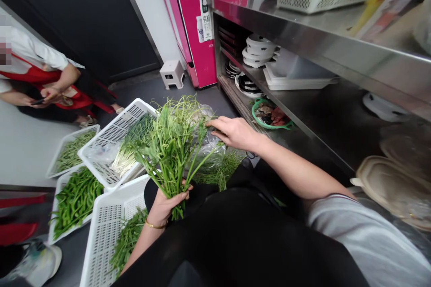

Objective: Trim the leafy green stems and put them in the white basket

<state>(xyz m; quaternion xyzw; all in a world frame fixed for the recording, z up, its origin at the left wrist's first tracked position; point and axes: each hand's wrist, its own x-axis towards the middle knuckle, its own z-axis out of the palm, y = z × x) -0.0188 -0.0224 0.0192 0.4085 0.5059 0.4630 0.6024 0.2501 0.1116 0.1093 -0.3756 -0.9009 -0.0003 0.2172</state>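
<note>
My left hand (171, 199) is wrapped round the lower stems of a bunch of leafy greens (166, 143), which look like pea shoots, and holds it upright over my lap. To the right of the bunch, my right hand (235, 132) has thumb and fingers pinched at a leafy sprig (202, 131); its exact grip is partly hidden. Beneath the right hand lie a clear plastic bag (210, 145) and loose thin green stems (220, 168). A white basket (101, 219) beside my left forearm holds more greens (129, 237).
Other white baskets hold scallions (134, 143), green peppers (76, 202) and green beans (74, 152). A person (43, 71) in a red apron stands at left. The steel shelf (303, 36) on the right carries dishes (259, 49); a stool (172, 74) stands ahead.
</note>
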